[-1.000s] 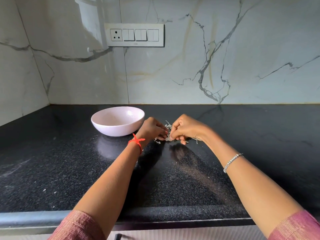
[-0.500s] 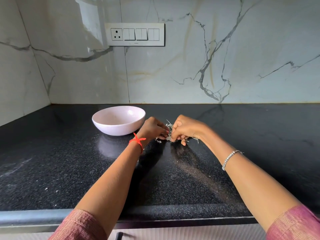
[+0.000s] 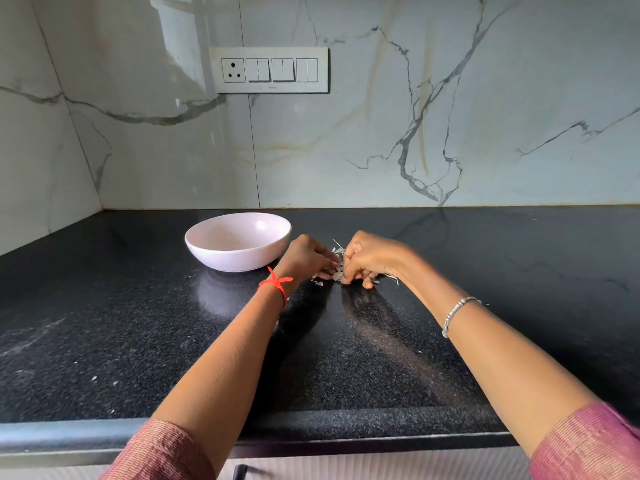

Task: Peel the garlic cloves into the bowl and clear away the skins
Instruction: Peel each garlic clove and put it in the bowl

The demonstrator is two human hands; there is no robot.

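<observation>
Left hand (image 3: 306, 256), right hand (image 3: 369, 258) unmoved, pinching papery skins (image 3: 337, 251).

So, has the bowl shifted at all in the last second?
No. The bowl sits where it was on the counter, below the switch panel on the wall, and left of the skins.
</observation>
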